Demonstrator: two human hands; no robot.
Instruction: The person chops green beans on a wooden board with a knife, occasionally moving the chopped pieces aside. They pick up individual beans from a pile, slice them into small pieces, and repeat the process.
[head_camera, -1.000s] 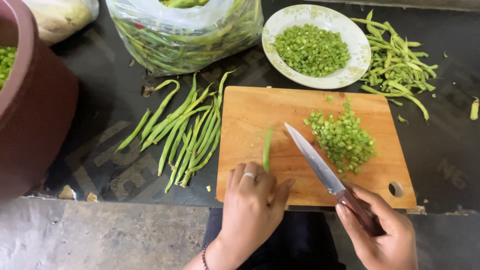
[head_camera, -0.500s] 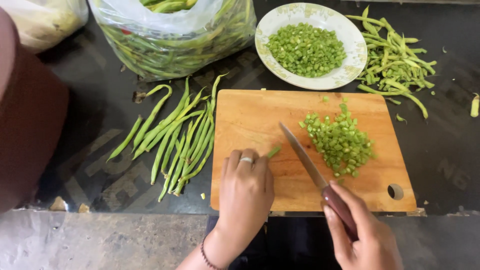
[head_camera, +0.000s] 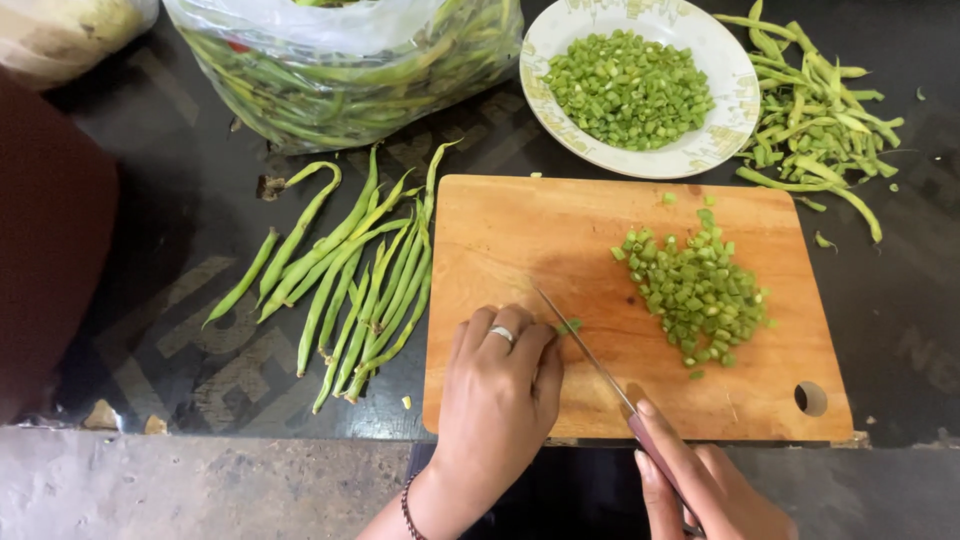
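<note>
The worktop (head_camera: 900, 330) is a dark, glossy slab with a faint pale pattern; a rough grey ledge runs along its near edge. A dark brown rounded vessel (head_camera: 50, 250) occupies the left margin. A clear plastic bag (head_camera: 350, 70) packed with whole green beans lies at the top, behind the board. The wooden cutting board (head_camera: 520, 230) lies flat at the centre, with a hanging hole at its near right corner. A white patterned plate (head_camera: 700, 150) of chopped beans touches the board's far edge. Loose whole green beans (head_camera: 350, 280) lie on the worktop just left of the board. Trimmed ends and strings (head_camera: 815, 120) are heaped right of the plate. A pile of chopped bean pieces (head_camera: 695, 295) sits on the board's right half.

The left hand (head_camera: 500, 390), wearing a ring, presses knuckles-up on the board, pinning a short bean stub (head_camera: 570, 326) at its fingertips. The right hand (head_camera: 705, 485) is clenched around the handle of a knife (head_camera: 585, 350), whose blade tip meets the stub.
</note>
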